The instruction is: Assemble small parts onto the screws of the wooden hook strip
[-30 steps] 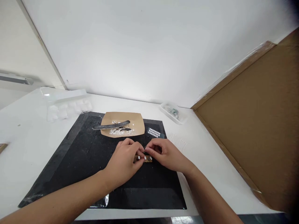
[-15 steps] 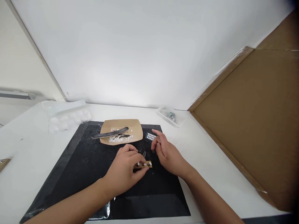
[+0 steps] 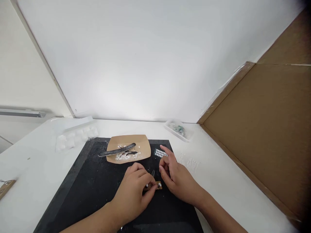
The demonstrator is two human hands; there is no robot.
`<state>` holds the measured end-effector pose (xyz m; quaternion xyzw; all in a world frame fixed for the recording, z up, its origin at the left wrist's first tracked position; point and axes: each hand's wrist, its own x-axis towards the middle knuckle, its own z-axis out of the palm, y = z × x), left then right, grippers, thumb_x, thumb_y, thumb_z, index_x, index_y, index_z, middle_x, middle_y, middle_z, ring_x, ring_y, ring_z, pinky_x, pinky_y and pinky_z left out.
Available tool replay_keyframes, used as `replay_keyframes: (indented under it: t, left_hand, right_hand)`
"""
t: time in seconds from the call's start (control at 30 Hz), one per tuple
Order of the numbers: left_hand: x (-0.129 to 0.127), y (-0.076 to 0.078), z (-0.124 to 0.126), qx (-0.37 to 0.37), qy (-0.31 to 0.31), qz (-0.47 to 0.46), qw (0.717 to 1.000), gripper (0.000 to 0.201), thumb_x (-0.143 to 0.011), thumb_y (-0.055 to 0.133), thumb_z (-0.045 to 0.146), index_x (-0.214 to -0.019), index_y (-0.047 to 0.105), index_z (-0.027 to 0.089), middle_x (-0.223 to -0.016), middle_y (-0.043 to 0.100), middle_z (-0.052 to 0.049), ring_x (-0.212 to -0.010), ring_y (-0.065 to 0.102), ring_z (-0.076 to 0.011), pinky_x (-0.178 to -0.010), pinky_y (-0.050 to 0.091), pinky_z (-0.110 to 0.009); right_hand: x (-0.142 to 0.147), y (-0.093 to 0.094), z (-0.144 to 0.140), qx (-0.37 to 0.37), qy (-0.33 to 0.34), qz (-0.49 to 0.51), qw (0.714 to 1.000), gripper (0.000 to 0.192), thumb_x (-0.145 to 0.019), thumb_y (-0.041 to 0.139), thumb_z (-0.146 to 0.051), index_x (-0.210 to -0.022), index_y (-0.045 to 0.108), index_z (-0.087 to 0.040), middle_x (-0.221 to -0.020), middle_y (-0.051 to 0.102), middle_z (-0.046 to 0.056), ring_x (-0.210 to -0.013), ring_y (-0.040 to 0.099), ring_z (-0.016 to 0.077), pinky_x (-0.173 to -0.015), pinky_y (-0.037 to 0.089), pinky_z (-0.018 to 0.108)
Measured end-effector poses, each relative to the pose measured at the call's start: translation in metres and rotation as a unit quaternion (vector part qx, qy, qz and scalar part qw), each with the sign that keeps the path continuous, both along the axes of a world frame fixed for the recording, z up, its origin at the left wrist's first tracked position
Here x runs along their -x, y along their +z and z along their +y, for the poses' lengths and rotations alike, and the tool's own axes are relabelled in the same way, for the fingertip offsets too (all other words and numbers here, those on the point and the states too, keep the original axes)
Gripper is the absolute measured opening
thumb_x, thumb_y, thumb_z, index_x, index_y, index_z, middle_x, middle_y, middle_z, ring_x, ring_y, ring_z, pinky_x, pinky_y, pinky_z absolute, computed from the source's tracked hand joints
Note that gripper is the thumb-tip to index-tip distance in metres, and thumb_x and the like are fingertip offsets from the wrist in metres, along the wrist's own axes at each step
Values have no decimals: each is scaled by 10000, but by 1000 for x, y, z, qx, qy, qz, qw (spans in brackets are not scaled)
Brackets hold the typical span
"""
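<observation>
My left hand point(image 3: 136, 192) reaches over a small brown strip point(image 3: 159, 186) on the black mat. Its thumb and index finger close together at the strip, covering the middle; what they pinch is hidden. A white dot point(image 3: 159, 184) on a dark peg shows at the strip's right end. My right hand point(image 3: 176, 173) hovers to the right, index finger stretched out and the others curled toward the thumb. Whatever may be in those fingers is too small to make out. Just behind it lies a dark card of white round dots point(image 3: 159, 152). Pointed metal tips point(image 3: 153, 172) show between the hands.
On the mat point(image 3: 80, 191) stands a brown paper tray point(image 3: 143, 142) with white bits and a dark nail file point(image 3: 116, 151). Behind are a clear plastic box point(image 3: 77, 136) and a white tray point(image 3: 178, 130). Small clear pieces point(image 3: 191, 164) lie right; cardboard point(image 3: 255, 129) borders the table.
The camera has tilted up, so everything sits lower in view. My left thumb and index finger have shifted along the strip and closed, covering more of it. My right hand keeps nearly the same pose.
</observation>
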<state>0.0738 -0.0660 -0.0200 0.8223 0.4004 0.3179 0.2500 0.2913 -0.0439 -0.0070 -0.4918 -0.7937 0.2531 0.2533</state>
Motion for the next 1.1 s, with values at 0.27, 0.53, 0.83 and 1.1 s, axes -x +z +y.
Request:
replay_keyframes:
  t: [0.27,0.53,0.83,1.1]
  left_hand:
    - [-1,-5,0,-38,-3,28,999,89,-1009,667,184,-937,706,219,-905,734,-32,-982,580,-250,-886,450,-445]
    - [2,-6,4,-50,-8,35,998,63,-989,724,197,-934,726,227,-898,756,-11,-985,594,-245,-898,429,-448]
    - [2,-14,7,-42,-17,15,999,143,-922,729,98,-946,691,234,-882,736,3,-971,598,-245,-855,453,-421]
    - [5,-10,4,-22,1,15,1000,185,-864,767,109,-969,664,222,-922,727,-26,-955,601,-248,-835,488,-396]
  right_hand:
    - [0,0,-1,0,20,-4,1000,700,-1064,446,-198,-1660,79,-216,-1027,683,47,-767,664,186,-689,532,328]
    - [0,-3,0,13,33,-9,999,704,-1064,439,-187,-1658,62,-230,-1014,673,33,-777,668,188,-699,520,326]
    - [-3,6,0,20,36,-22,999,546,-1111,411,-281,-1623,229,-229,-972,692,31,-792,673,205,-737,541,347]
    - [-10,9,4,-44,82,-32,995,348,-1140,419,-370,-1044,733,-255,-981,740,55,-914,685,212,-804,528,327]
